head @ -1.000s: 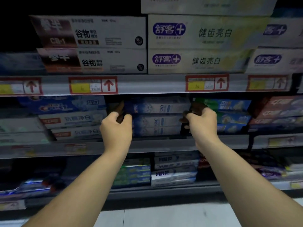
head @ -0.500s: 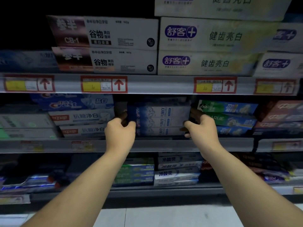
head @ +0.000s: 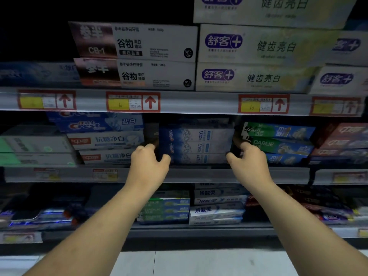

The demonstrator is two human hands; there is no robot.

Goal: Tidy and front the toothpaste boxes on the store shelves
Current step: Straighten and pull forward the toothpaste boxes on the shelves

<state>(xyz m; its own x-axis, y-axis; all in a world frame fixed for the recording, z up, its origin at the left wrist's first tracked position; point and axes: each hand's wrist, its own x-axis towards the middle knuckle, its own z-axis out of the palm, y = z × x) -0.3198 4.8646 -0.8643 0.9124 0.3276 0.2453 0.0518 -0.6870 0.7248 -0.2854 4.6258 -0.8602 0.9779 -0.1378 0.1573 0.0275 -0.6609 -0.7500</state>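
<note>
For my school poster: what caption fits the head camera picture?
The left hand and right hand grip the ends of a blue toothpaste box stack on the middle shelf.

Dim store light, top left nearly black; edges blurred and bowed by wide lens, centre sharper

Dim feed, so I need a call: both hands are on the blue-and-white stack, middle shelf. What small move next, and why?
Probably draw the three-box stack forward to the shelf lip, then release. Left hand and right hand grip its ends, its faces look aligned, and it seems to sit behind the lip.
</note>
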